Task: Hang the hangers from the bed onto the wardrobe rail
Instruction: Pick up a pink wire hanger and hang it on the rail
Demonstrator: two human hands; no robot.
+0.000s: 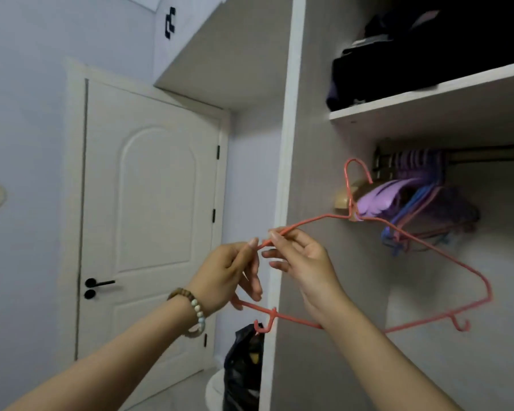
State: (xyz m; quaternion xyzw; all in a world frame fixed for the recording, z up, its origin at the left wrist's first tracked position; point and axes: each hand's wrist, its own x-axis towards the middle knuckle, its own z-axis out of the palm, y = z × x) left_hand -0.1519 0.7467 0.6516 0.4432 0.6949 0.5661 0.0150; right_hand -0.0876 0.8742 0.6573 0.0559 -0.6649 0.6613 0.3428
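I hold a thin coral-pink hanger [445,252] up in front of the open wardrobe, its hook upright and just left of and below the rail [493,154]. My left hand [232,274] pinches its left shoulder end. My right hand [303,262] grips the same sloping arm a little further right. The hook hangs free, apart from the rail. Several purple, blue and pink hangers [422,200] hang bunched at the rail's left end. The bed is out of view.
A white wardrobe side panel [288,143] stands between my hands and the compartment. A shelf [428,99] above the rail carries dark folded clothes. A closed white door [152,218] is to the left. A black bag [244,366] sits on the floor below.
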